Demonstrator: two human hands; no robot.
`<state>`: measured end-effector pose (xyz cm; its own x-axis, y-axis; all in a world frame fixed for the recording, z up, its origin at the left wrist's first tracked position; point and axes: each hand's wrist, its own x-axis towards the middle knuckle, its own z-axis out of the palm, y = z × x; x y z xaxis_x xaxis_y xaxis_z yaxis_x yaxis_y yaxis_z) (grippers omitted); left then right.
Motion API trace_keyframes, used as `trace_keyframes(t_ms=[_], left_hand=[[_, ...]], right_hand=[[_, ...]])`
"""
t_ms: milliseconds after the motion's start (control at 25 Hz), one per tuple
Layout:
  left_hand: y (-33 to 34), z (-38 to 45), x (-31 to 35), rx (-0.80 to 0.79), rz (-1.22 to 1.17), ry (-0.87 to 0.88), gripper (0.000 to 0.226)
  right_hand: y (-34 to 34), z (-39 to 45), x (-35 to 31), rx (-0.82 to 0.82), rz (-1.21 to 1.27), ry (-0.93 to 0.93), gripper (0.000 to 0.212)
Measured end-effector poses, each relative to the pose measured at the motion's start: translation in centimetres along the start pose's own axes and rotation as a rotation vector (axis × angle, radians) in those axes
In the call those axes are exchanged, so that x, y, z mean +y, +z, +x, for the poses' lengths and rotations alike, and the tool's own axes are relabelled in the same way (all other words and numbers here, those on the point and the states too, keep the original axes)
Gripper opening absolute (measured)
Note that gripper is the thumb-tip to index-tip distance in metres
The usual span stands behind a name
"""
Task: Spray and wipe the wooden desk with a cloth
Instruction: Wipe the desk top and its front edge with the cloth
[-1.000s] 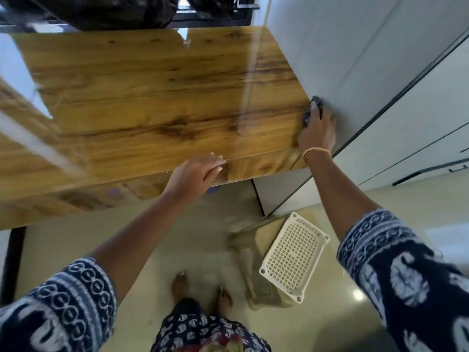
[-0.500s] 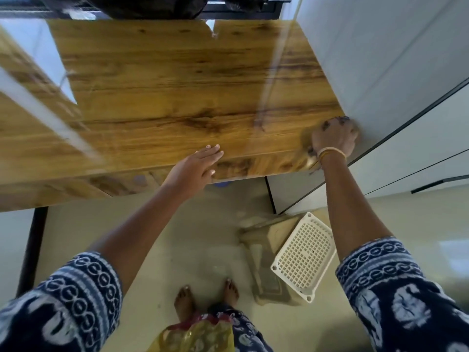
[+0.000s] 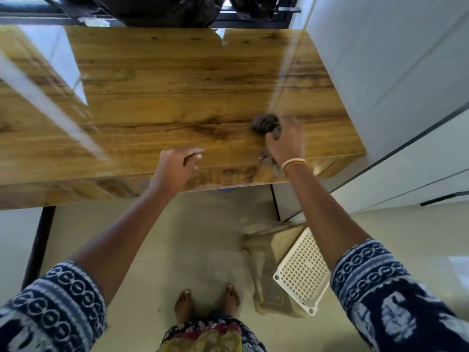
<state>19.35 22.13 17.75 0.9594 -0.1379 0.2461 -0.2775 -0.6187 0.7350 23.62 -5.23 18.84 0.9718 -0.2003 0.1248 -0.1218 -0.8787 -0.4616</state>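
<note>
The glossy wooden desk fills the upper half of the head view. My right hand, blurred by motion, is shut on a dark bunched cloth and presses it onto the desk near the front right part. The cloth sticks out ahead of my fingers. My left hand rests on the desk's front edge with its fingers curled loosely and nothing in it. No spray bottle is in view.
White cabinet fronts stand against the desk's right side. On the floor below the desk's right end lies a white perforated tray on a beige stool. Dark bags sit beyond the desk's far edge. A black desk leg stands at the left.
My right hand has swept the cloth from the desk's right edge by the cabinet leftwards towards the middle. My left hand's fingers have curled; it stays on the front edge.
</note>
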Motion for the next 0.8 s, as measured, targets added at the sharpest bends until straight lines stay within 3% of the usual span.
trace_keyframes(t_ms=[40, 120, 320, 520, 600, 680, 720, 800], left_hand=[[-0.3, -0.4, -0.4, 0.02, 0.046, 0.05, 0.021], [-1.1, -1.5, -1.7, 0.043, 0.107, 0.08, 0.023], [-4.5, -4.5, -7.0, -0.045, 0.356, -0.102, 0.041], [-5.2, -5.5, -8.5, -0.088, 0.432, -0.067, 0.052], [-5.0, -5.6, -8.4, -0.049, 0.445, -0.064, 0.051], [-4.6, -5.5, -8.3, -0.038, 0.466, -0.051, 0.048], [-4.5, -5.6, -8.5, -0.016, 0.476, -0.054, 0.047], [-4.0, -5.6, -8.6, 0.034, 0.502, -0.059, 0.046]], right_hand=[[-0.1, 0.9, 0.8, -0.03, -0.063, 0.103, 0.058], [1.5, 1.6, 0.5, -0.108, -0.221, 0.123, 0.062], [7.3, -1.1, -9.0, -0.214, -0.207, -0.294, 0.057], [9.4, -6.3, -14.4, -0.374, -0.036, -0.706, 0.048], [7.4, -5.7, -12.8, -0.302, 0.134, -0.592, 0.046], [5.3, -4.1, -8.9, -0.013, 0.22, -0.295, 0.046], [4.8, -3.4, -7.1, 0.093, 0.193, -0.176, 0.046], [5.3, -2.9, -6.0, 0.124, 0.055, -0.06, 0.05]])
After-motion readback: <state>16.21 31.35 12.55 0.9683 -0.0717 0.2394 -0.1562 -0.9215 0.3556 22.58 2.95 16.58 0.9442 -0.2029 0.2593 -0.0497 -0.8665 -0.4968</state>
